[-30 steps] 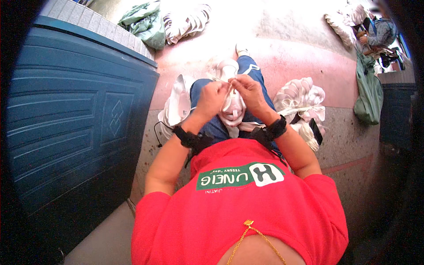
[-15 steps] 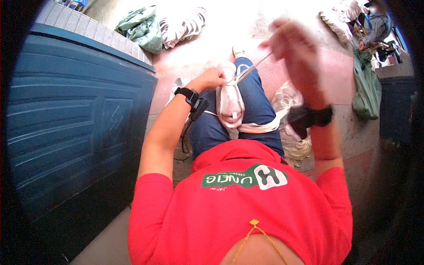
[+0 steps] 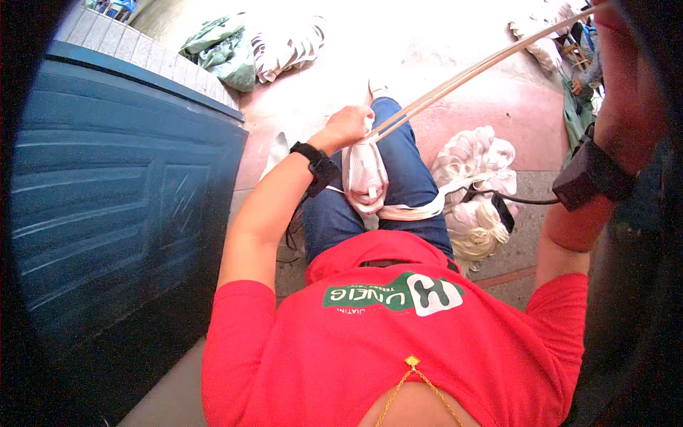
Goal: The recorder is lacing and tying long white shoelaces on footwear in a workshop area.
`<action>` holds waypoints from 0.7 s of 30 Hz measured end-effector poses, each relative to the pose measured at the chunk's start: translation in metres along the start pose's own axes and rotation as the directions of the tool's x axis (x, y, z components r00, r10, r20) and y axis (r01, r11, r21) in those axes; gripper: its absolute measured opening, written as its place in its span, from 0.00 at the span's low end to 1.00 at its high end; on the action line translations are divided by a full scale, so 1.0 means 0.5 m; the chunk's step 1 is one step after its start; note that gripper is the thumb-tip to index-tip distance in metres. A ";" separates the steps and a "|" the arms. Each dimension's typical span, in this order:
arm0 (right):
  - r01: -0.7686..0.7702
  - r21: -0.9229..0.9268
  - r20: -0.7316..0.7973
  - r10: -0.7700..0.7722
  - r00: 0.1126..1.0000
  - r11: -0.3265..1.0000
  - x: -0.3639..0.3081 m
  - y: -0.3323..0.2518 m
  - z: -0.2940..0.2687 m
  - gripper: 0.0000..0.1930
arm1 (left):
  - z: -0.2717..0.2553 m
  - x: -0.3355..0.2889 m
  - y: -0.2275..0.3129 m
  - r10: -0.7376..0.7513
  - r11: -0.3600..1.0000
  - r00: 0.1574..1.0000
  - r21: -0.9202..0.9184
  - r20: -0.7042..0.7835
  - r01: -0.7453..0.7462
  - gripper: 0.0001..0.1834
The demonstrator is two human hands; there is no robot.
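Note:
A white mesh shoe (image 3: 364, 171) rests between my thighs, its rounded near end toward my body. My left hand (image 3: 348, 127) is closed on the far part of this shoe, fingers curled by the lacing; exactly what they pinch is hidden. Pale shoelaces (image 3: 477, 70) run taut from the shoe up to the far right. There, my right hand (image 3: 613, 28) holds their other end, high and dim at the picture's edge, its fingers mostly out of sight. A bunch of loose white laces (image 3: 416, 211) lies across my right thigh.
White shoe pieces (image 3: 473, 156) lie heaped on the floor to my right, beside a cream bundle of laces (image 3: 485, 238). A blue panelled door (image 3: 135, 192) stands close on my left. Farther off are a green sack (image 3: 222, 57), a striped white heap (image 3: 290, 50) and another person (image 3: 587, 75).
My right hand has swung up and outward to the right, drawing the laces out long and tight. My left hand stays on the shoe.

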State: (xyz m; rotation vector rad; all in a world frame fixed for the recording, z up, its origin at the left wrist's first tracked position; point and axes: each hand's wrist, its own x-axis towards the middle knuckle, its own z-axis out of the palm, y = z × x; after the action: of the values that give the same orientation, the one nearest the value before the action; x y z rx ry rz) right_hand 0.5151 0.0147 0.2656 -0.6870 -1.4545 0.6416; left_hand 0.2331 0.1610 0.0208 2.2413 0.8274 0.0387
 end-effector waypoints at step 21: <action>-0.030 -0.299 -0.023 0.024 0.999 0.954 0.015 -0.021 0.028 0.08 | 0.006 0.056 0.013 -0.043 0.950 0.938 0.303 0.343 -0.067 0.13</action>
State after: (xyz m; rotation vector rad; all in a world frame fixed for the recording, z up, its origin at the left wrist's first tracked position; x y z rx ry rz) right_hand 0.5012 0.0139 0.2786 -0.9476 -1.5427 0.4362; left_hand 0.2596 0.1718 0.0168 2.4456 0.6594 -0.5014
